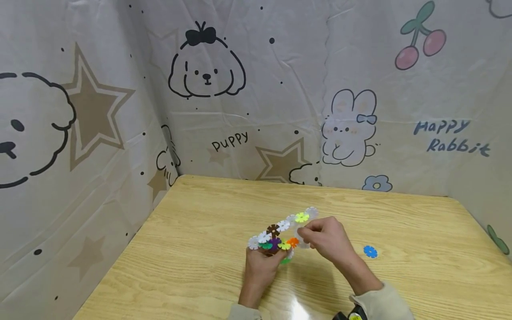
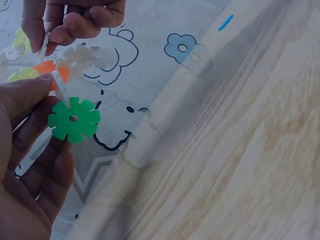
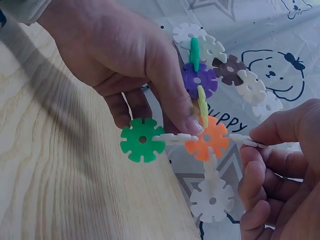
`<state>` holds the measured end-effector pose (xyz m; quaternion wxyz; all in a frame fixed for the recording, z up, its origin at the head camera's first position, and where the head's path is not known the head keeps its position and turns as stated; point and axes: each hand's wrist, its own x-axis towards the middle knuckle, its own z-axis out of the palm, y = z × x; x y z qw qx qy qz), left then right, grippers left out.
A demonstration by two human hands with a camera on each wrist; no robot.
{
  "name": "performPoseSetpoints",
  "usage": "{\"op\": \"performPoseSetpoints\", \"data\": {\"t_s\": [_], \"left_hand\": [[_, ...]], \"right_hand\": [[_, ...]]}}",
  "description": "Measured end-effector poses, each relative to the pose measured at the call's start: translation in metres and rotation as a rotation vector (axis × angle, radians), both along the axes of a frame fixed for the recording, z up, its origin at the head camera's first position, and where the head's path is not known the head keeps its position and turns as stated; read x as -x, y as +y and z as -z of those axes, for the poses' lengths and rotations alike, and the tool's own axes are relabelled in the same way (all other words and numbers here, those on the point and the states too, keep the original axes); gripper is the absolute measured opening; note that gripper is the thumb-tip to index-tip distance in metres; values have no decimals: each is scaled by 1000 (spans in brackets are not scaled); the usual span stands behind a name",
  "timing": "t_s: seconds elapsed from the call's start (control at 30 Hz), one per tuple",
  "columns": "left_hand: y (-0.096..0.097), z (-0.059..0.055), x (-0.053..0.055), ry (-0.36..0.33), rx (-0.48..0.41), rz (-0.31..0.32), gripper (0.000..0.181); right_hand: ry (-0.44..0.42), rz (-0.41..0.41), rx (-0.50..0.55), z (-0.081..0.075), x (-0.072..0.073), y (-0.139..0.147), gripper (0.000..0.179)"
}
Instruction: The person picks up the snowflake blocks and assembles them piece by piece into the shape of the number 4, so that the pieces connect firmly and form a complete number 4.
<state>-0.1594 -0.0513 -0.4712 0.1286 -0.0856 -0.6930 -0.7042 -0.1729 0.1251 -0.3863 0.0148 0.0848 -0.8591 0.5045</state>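
Observation:
My left hand (image 1: 261, 270) holds a chain of interlocking plastic snowflake discs (image 1: 274, 230) above the table. Its thumb presses near the orange disc (image 3: 207, 138), as the right wrist view shows. The chain includes a purple disc (image 3: 199, 80), a brown disc (image 3: 230, 69), a green disc (image 2: 74, 119) and several white ones. With thumb and forefinger my right hand (image 1: 331, 239) pinches a white disc (image 3: 243, 140), edge-on at the orange disc's rim. Whether its slot is joined there, I cannot tell. Another white disc (image 3: 212, 200) hangs off the orange one.
A loose blue disc (image 1: 370, 251) lies on the wooden table (image 1: 192, 249), right of my right forearm. Behind and beside the table hangs a pale curtain (image 1: 280, 89) printed with cartoon animals and stars. A dark strapped device (image 1: 354, 314) sits at the right cuff.

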Motion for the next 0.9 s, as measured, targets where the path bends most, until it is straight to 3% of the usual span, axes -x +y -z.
{"op": "performPoseSetpoints", "data": {"t_s": [0.3,0.67,0.9], "left_hand": [[0,-2,-2,-8,-40,25,35],[2,-2,-2,27,-7,0,29],[3,2,-2,32,6,-30,31]], "right_hand": [[21,9,-24,3,0,-6,21],[62,15,-69,5,0,-10,24],[47,42,-30,10,-2,-13,22]]}}
